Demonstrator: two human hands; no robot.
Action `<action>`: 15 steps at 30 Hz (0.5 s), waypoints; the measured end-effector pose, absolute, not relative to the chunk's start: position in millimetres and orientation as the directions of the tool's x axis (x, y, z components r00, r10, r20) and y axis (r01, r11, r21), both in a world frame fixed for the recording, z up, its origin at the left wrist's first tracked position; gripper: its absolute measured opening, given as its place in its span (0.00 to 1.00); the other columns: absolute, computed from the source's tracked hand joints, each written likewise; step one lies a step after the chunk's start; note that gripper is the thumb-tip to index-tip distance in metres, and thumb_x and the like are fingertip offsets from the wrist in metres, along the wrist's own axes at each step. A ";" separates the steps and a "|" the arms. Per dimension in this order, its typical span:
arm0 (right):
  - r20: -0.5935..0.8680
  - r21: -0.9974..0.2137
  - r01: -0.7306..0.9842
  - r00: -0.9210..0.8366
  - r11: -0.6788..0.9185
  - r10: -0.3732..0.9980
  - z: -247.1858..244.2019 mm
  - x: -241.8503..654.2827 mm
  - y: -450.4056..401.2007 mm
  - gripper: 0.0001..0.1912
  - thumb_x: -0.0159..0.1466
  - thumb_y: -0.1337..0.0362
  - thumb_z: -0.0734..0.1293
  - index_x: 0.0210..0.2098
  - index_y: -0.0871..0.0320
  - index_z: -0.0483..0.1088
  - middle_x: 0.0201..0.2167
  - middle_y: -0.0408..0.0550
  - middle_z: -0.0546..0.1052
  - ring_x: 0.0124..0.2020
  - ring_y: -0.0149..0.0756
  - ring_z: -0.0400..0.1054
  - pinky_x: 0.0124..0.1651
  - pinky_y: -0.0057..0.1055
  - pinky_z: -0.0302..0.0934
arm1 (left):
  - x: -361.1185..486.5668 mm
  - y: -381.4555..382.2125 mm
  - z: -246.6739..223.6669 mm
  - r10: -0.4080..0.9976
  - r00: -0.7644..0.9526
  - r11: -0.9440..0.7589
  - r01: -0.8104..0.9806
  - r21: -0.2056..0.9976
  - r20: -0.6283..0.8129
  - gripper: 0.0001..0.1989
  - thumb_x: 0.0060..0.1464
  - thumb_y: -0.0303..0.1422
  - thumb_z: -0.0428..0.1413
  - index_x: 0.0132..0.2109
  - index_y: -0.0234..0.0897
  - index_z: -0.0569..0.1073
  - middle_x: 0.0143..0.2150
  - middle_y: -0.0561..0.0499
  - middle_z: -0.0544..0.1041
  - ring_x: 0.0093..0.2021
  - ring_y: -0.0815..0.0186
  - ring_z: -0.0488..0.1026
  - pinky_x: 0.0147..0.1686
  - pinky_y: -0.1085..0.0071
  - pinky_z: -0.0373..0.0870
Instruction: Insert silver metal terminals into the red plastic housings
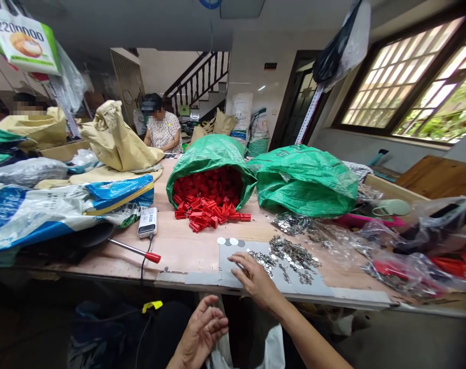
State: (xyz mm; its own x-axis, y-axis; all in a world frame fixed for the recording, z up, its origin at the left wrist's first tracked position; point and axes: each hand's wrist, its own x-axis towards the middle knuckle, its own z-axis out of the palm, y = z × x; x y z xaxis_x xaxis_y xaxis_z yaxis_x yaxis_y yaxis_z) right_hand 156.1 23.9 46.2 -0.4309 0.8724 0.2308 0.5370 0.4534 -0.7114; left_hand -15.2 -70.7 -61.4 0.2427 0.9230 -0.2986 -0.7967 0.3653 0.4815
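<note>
My right hand [256,281] reaches over a grey mat [227,277] at the table's near edge. Its fingers are stretched forward and apart, and I make out nothing held in them. Just beyond and to the right of it lie small shiny metal pieces [262,260], with a larger, darker heap of metal pieces [290,251] beside them. Below the table edge, my left hand [204,330] is held palm inward, fingers loosely bent and apart, with nothing visible in it. Under both hands hangs a whitish bag [275,348], partly in shadow.
Red plastic parts [208,210] spill from a green sack [213,148]; another green sack [305,179] lies to its right. A white power bank [147,223] and a red-handled rod [152,257] are at left. Clear plastic bags [413,271] crowd the right. A person [164,130] sits across the table.
</note>
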 end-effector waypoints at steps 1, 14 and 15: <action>0.239 -0.686 0.558 -0.432 0.466 0.870 47.7 152.2 33.0 0.17 0.64 0.60 0.61 0.52 0.54 0.70 0.54 0.53 0.68 0.54 0.40 0.63 0.56 0.36 0.58 | -15.7 -70.7 -63.9 0.922 0.248 0.367 -0.805 0.466 -0.297 0.18 0.49 0.32 0.62 0.47 0.38 0.68 0.33 0.51 0.78 0.35 0.64 0.78 0.39 0.66 0.72; -0.044 -0.405 0.869 -0.329 0.284 0.943 49.6 73.5 143.1 0.29 0.59 0.66 0.65 0.60 0.56 0.61 0.62 0.57 0.59 0.60 0.47 0.57 0.59 0.39 0.53 | -9.9 -55.6 -96.6 0.916 0.347 0.401 -0.805 0.437 -0.202 0.16 0.49 0.33 0.62 0.45 0.40 0.70 0.32 0.50 0.79 0.36 0.59 0.79 0.39 0.63 0.73; -0.042 -0.406 0.871 -0.319 0.276 0.947 48.0 71.7 147.4 0.28 0.58 0.66 0.65 0.59 0.57 0.62 0.62 0.58 0.59 0.60 0.48 0.58 0.58 0.40 0.53 | -10.2 -54.1 -100.5 0.914 0.358 0.406 -0.801 0.439 -0.192 0.16 0.49 0.33 0.62 0.45 0.40 0.70 0.33 0.50 0.79 0.36 0.59 0.79 0.39 0.62 0.73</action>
